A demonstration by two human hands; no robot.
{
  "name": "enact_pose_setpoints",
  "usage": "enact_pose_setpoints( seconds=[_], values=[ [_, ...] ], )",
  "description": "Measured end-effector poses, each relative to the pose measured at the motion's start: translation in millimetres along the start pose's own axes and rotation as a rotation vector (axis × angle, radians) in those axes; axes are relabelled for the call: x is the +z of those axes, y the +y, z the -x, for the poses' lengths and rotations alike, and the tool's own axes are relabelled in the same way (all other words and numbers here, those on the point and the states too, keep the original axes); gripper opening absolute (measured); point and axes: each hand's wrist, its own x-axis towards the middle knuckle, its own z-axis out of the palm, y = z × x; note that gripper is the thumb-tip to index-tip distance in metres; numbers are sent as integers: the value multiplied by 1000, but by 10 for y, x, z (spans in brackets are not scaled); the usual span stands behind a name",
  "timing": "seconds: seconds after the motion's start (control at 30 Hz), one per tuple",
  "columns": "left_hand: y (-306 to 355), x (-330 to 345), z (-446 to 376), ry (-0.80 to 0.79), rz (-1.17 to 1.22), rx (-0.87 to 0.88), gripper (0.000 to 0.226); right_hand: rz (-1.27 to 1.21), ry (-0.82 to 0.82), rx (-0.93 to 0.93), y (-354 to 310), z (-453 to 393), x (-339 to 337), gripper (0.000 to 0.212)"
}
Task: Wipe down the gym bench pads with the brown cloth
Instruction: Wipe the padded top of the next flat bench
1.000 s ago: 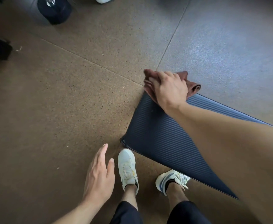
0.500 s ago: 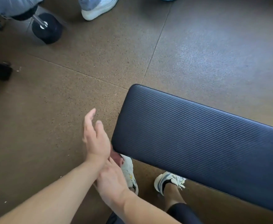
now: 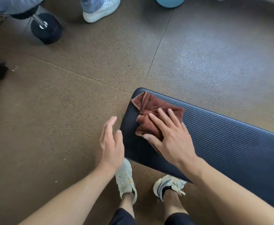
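A dark blue ribbed bench pad [image 3: 227, 140] runs from the centre of the view to the right edge. A crumpled brown cloth [image 3: 152, 109] lies on its left end. My right hand [image 3: 170, 137] presses flat on the cloth's near half, fingers spread and pointing up-left. My left hand [image 3: 111, 143] hovers just off the pad's left end, edge-on, fingers apart, holding nothing. The part of the cloth under my palm is hidden.
My two white shoes [image 3: 125, 179] stand on the speckled brown rubber floor [image 3: 52, 119] under the pad's near edge. Another person's white shoe [image 3: 100, 9] and a black dumbbell [image 3: 46, 29] are at the top left. A blue ball [image 3: 169, 1] sits at the top.
Half a second ago both hands were below the pad's left end and the pad was bare. Now my right hand presses the brown cloth on the pad's left end; the left hand hovers beside it.
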Motion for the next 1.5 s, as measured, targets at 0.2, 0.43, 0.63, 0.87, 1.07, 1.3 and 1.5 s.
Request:
enact_pose_setpoints(
  seconds=[0.2,0.43,0.63,0.87,1.07,1.3,1.5],
  values=[
    [-370,-114,137,-118,-155,-51,48,214,-11,-5,177,-500,454,77],
    [-546,-246,40,-71,-186,-76,46,44,167,24,-340,-719,731,52],
    [-330,-100,128,-150,-252,-41,47,73,-142,-471,-168,430,970,54],
    [-167,294,447,-413,-540,190,69,207,-120,-355,425,883,660,57],
    [-136,602,554,-276,-997,357,69,144,-122,-382,487,785,642,56],
    [343,1130,1010,-383,-1164,383,77,157,-119,-333,1195,1335,438,57],
    [678,1835,1617,-487,-1081,446,77,166,-85,-187,1892,2091,177,60]
  ],
)
